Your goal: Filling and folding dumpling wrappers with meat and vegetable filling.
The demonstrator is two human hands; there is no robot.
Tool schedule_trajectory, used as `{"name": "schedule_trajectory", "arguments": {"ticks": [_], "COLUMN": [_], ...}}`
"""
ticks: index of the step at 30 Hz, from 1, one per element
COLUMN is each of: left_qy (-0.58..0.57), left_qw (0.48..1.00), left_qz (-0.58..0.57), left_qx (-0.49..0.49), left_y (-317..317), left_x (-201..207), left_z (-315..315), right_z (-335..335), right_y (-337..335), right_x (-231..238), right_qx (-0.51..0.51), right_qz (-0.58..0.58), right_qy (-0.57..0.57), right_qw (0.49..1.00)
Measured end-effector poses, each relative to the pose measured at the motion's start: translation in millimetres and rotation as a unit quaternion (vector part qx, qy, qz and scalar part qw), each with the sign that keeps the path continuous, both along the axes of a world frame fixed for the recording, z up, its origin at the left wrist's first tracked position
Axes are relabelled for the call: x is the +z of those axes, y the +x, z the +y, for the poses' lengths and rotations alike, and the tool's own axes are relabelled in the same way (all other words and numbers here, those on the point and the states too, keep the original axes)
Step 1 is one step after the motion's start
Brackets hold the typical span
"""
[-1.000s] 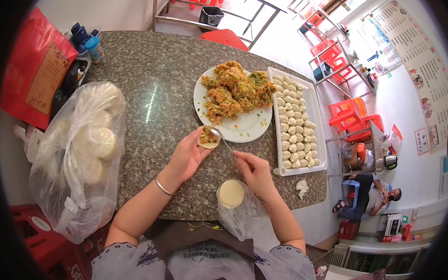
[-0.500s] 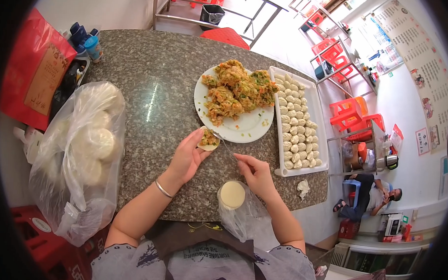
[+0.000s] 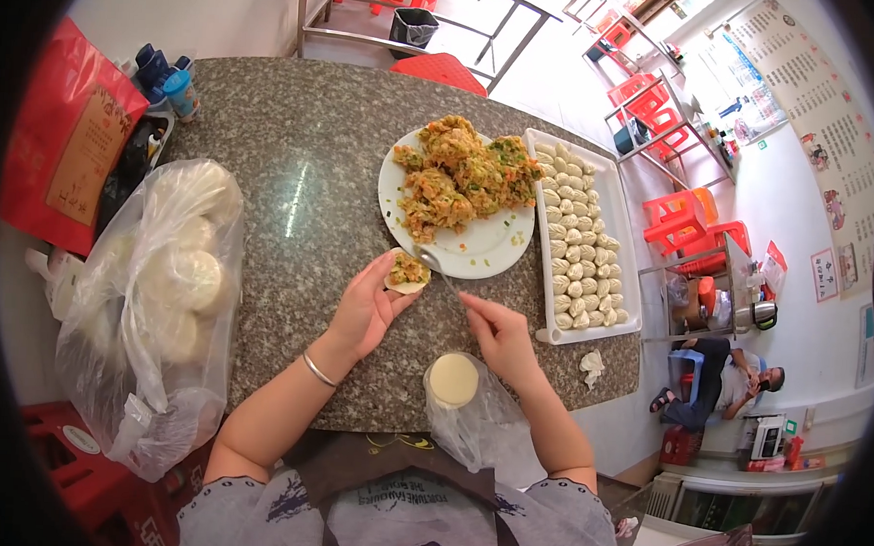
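My left hand (image 3: 361, 304) is closed round a round dumpling wrapper (image 3: 405, 287) with a dab of chopped filling (image 3: 407, 269) on it. In my right hand (image 3: 501, 335) is the handle of a metal spoon (image 3: 431, 260), its bowl just above the right edge of the wrapper, beside the plate rim. A white plate (image 3: 485, 265) beyond both hands carries a large heap of minced vegetable filling (image 3: 460, 178). Near the table's front edge, a stack of round wrappers (image 3: 453, 380) sits in a clear plastic bag (image 3: 475, 436), close to my right wrist.
To the right, a white tray (image 3: 633, 280) holds rows of pleated dumplings, with a crumpled tissue (image 3: 591, 367) below it. A big plastic bag of pale wrapper stacks (image 3: 157, 292) lies left, near a red bag (image 3: 61, 144). A person (image 3: 712, 384) sits far right.
The spoon has lifted off the filling in the wrapper, moving slightly up and right, and its bowl now shows. My left hand has stayed in place.
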State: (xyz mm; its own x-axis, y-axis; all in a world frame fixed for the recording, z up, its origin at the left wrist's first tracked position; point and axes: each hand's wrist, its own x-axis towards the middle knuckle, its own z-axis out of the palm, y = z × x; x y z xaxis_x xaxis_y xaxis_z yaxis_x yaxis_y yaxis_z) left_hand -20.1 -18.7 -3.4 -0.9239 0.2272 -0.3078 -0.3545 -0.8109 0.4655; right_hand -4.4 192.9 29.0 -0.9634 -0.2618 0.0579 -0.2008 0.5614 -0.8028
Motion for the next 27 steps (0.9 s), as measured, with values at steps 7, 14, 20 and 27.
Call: {"name": "schedule_trajectory", "arguments": {"ticks": [7,14,20,27], "left_qy": [0.016,0.019,0.02,-0.028], "left_qw": [1.0,1.0,1.0,0.999], "left_qz": [0.003,-0.002,0.01,0.0], "left_qx": [-0.011,0.008,0.018,0.045], "left_y": [-0.5,-2.7,-3.8,-1.7], "left_x": [-1.3,-0.2,-1.6,-0.1], "left_z": [-1.4,-0.9,-3.3,-4.9], "right_z": [-3.9,-8.7,-8.6,-5.7], "right_y": [-1.2,-1.5,-6.2,-4.7], "right_x": [6.8,3.2,-4.0,5.3], "right_qx": [0.005,0.024,0.03,-0.012], "right_qz": [0.026,-0.022,0.05,-0.078], "right_qy": [0.012,-0.009,0.029,-0.079], "right_qw": [1.0,0.999,0.998,0.994]}}
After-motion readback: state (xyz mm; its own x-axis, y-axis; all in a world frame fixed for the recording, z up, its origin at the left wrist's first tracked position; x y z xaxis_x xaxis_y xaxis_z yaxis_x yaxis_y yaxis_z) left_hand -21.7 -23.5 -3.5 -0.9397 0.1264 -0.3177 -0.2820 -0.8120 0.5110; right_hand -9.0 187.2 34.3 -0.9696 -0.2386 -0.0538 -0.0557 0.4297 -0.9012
